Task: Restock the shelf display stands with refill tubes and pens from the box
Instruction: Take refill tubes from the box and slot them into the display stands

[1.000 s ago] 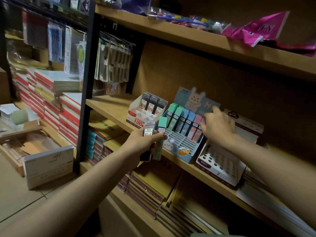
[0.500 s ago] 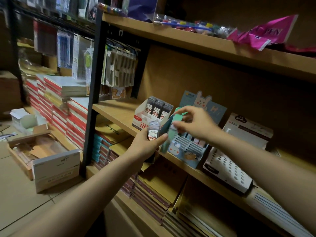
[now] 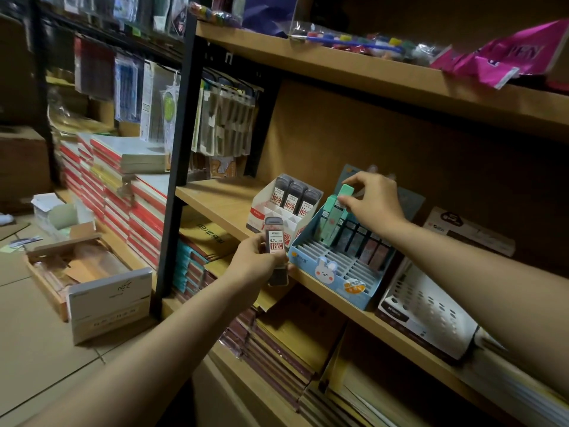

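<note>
A: What does the left hand (image 3: 257, 260) have?

B: Its fingers are curled round a dark tube (image 3: 275, 241), labelled 0.7 and 100, held upright just in front of the shelf (image 3: 215, 201) edge. A second dark piece shows below the hand; whether it is another tube cannot be told.

A: And the right hand (image 3: 374, 201)?

B: It pinches the top of a green tube (image 3: 338, 211) between thumb and fingertips. The tube leans back, its lower end down in the back row of the blue stand (image 3: 335, 272).

A: Is that tube alone there?

B: No. Another green tube (image 3: 327, 211) stands touching it on the left, and further tubes, dim and reddish or dark, fill the same row to the right. The front slots of the blue stand show bare white dividers.

A: Where do the dark tubes go?

B: A white stand (image 3: 271, 208) sits just left of the blue one, touching it. Three dark tubes (image 3: 294, 197) stand side by side in its back row, with the same 0.7 label as the one in the left hand.

A: Anything right of the blue stand?

B: A white rack (image 3: 431, 315) with round holes, tilted forward, beside the blue stand on the same shelf.

A: And the box?

B: An open box (image 3: 77, 266) lies on the floor (image 3: 30, 349) to the left, well apart from the hands, with a white carton (image 3: 109, 306) standing against its near end. Its contents are too dim to make out. Stacks of red-edged books (image 3: 138, 211) rise behind it.
</note>
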A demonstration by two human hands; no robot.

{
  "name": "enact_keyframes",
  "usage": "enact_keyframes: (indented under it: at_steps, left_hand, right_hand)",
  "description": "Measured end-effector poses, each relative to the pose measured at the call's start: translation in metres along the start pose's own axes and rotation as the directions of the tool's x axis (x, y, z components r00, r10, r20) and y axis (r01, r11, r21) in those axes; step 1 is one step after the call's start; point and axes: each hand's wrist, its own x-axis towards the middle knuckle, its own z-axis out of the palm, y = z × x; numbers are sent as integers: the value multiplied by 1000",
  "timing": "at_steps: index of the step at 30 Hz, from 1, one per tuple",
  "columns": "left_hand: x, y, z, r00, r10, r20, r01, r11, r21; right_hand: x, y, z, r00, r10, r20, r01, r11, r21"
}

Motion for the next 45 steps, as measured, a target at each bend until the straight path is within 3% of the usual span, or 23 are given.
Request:
enact_keyframes:
  at_steps: [6, 10, 18, 22, 26, 28, 31, 35, 37, 40, 45]
  left_hand:
    - [7, -1, -13, 993, 55, -104, -50, 998, 49]
    - [9, -1, -16, 990, 57, -130, -50, 997, 58]
    - [12, -9, -12, 987, 82, -140, -63, 989, 136]
    - [13, -9, -10, 985, 109, -134, -92, 988, 123]
    - [10, -6, -11, 979, 171, -108, -156, 979, 130]
    - [9, -2, -11, 975, 211, -73, -198, 968, 155]
    - [7, 2, -9, 966, 258, -23, -247, 944, 218]
    - [11, 9, -8, 951, 304, -54, -278, 918, 284]
    - [17, 13, -9, 924, 367, -106, -302, 871, 387]
    - [28, 16, -18, 870, 474, -133, -274, 690, 670]
    - [49, 18, -38, 918, 397, -28, -185, 487, 853]
  right_hand:
    - [3, 2, 23, 997, 30, 72, -25, 998, -59]
    - [2, -1, 35, 999, 23, 38, -20, 997, -81]
    - [-6, 0, 49, 999, 37, -14, -38, 993, -110]
    - [-9, -4, 44, 999, 26, 44, -18, 986, -167]
    - [-14, -17, 34, 1000, -19, 25, 19, 999, 28]
    - [-16, -33, 30, 987, -93, 128, 71, 984, 166]
    - [-20, -54, 29, 900, -202, 385, 110, 962, 249]
    - [-9, -62, 30, 891, -172, 419, 41, 951, 305]
    - [6, -62, 24, 917, -134, 374, -2, 939, 343]
    - [34, -60, 18, 979, -52, 198, -14, 947, 320]
    - [61, -57, 40, 996, -10, 93, -3, 990, 143]
